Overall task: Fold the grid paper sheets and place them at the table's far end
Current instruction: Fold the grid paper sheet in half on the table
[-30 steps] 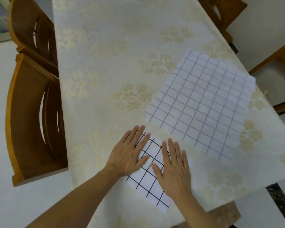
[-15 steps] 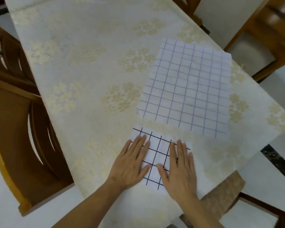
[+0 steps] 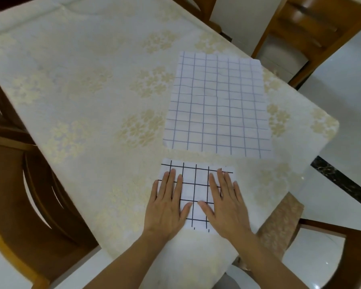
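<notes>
A small folded sheet with a bold black grid [image 3: 195,189] lies near the table's front edge. My left hand [image 3: 167,207] rests flat on its left part, fingers spread. My right hand [image 3: 226,206] lies flat on its right part, fingers spread, thumbs almost touching. Neither hand grips anything. Just beyond, a larger unfolded sheet with a thin blue-grey grid [image 3: 217,105] lies flat, apart from the small one.
The table [image 3: 81,97] wears a cream cloth with pale gold flowers. Wooden chairs stand at the left [image 3: 35,203], at the far right [image 3: 296,32] and at the near right [image 3: 284,224]. The table's right corner [image 3: 332,126] is close to the large sheet.
The view has swung, so both sheets now sit squarer in the frame. My hands have slid slightly apart on the folded sheet while staying flat on it.
</notes>
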{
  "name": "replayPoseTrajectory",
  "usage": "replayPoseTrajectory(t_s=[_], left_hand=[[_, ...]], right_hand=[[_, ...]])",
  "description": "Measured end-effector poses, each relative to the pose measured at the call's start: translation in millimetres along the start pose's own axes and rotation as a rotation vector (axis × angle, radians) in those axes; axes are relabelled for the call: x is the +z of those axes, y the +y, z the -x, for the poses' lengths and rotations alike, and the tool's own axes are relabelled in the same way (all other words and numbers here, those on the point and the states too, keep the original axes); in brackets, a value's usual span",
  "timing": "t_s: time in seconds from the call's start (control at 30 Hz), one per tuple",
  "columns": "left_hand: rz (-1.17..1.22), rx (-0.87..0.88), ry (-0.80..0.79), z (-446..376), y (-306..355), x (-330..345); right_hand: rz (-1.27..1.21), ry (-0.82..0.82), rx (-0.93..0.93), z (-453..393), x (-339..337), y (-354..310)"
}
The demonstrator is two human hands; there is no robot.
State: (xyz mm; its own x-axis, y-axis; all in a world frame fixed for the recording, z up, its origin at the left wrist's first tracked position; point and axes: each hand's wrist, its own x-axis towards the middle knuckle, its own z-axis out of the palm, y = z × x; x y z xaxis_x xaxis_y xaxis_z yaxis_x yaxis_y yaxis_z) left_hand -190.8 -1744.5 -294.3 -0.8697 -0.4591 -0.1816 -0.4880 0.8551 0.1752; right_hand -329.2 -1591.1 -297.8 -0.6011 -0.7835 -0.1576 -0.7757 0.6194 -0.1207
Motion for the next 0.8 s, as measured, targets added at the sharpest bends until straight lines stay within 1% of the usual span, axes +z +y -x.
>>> replayPoseTrajectory(t_s=[0.27,0.43,0.57,0.73,0.8], left_hand=[[-0.013,-0.016,0.007,0,3,0],[-0.036,-0.030,-0.050,0,4,-4],[-0.038,-0.028,-0.045,-2,5,-5],[-0.058,-0.023,-0.031,1,6,-11],[-0.039,-0.065,-0.009,7,4,-16]], right_hand=[[-0.004,-0.005,0.020,-5,2,3],[-0.026,-0.005,0.020,-3,-1,0],[-0.033,-0.023,0.028,-2,-1,-1],[-0.043,-0.036,-0.019,-9,-13,9],[-0.052,-0.020,-0.083,-14,-28,14]])
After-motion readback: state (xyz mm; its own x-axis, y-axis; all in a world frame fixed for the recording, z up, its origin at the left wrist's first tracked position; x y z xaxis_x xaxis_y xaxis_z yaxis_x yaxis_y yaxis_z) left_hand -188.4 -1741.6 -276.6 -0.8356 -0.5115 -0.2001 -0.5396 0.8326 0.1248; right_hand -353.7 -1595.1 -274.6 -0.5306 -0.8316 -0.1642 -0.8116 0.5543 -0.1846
